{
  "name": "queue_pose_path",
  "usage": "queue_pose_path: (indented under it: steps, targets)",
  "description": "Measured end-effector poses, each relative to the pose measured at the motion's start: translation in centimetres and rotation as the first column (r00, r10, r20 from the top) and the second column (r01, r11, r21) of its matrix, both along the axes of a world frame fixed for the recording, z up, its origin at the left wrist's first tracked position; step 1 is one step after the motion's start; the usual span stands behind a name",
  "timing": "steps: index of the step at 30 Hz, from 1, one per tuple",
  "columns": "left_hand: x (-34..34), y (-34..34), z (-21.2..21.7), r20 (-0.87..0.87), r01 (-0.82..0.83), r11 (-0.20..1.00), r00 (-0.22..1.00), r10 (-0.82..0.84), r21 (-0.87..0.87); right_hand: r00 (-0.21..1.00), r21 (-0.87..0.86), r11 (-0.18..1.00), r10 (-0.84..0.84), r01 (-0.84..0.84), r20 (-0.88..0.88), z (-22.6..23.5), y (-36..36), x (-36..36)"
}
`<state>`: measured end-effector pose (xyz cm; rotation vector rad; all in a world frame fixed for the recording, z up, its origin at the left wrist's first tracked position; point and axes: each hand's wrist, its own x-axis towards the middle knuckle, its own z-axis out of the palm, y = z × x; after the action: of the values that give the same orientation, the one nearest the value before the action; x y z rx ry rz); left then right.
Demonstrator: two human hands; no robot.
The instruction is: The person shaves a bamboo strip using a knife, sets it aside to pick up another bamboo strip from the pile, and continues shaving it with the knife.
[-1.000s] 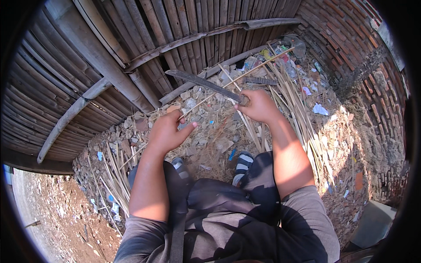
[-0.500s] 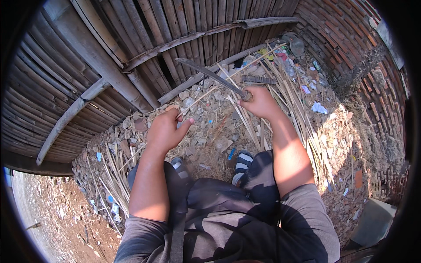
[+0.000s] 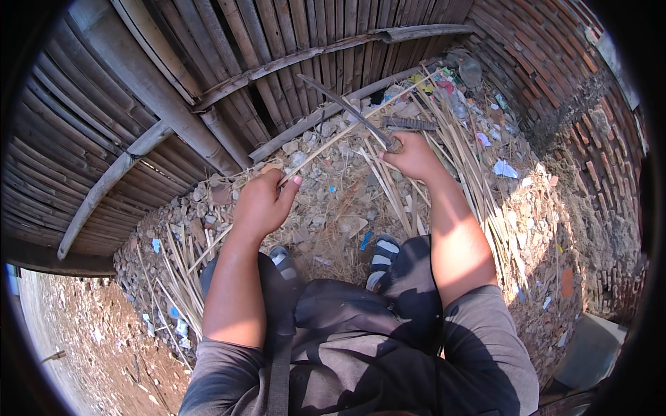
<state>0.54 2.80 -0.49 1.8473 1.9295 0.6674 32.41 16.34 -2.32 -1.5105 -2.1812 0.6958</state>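
My left hand (image 3: 262,202) is closed on a thin, pale bamboo strip (image 3: 322,147), the thumb pressed along it. From that hand the strip slants up and away to the right, over the rubble. In my right hand (image 3: 415,158) is the handle of a machete with a long, dark, slightly curved blade (image 3: 347,107). The blade points up and to the left and crosses the strip in view; whether the two touch I cannot tell. Fingers of my right hand are partly hidden behind the handle.
Split bamboo strips (image 3: 479,194) lie in a pile at right, with another bunch (image 3: 182,267) at left. Rubble and litter cover the ground around my sandalled feet (image 3: 383,258). A bamboo wall (image 3: 312,69) stands ahead, a brick wall (image 3: 541,62) at right.
The machete blade has swung to the right and points more steeply away from me. My left thumb has come down onto the bamboo strip, which has shifted slightly.
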Motion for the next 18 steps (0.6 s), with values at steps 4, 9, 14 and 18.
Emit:
queue_pose_path:
  steps: [4,9,14,18]
  targets:
    - [-0.1,0.2,-0.6,0.037,-0.021,0.995,0.999,0.018,0.093,0.997,-0.046,0.996,-0.075,0.075,-0.005,1.1,-0.7,0.1]
    - [0.6,0.1,0.2,0.048,-0.025,0.996,0.999,0.021,0.089,0.991,0.072,0.994,0.077,-0.085,0.107,1.7,-2.6,-2.6]
    - [0.5,-0.4,0.8,0.003,-0.036,0.979,0.999,0.036,0.201,0.997,-0.014,1.000,-0.023,0.022,-0.073,0.6,-0.1,0.0]
    - [0.5,-0.3,0.8,-0.012,-0.039,0.977,0.999,0.042,0.209,0.968,-0.105,0.972,-0.222,0.211,-0.113,1.5,-0.2,1.7]
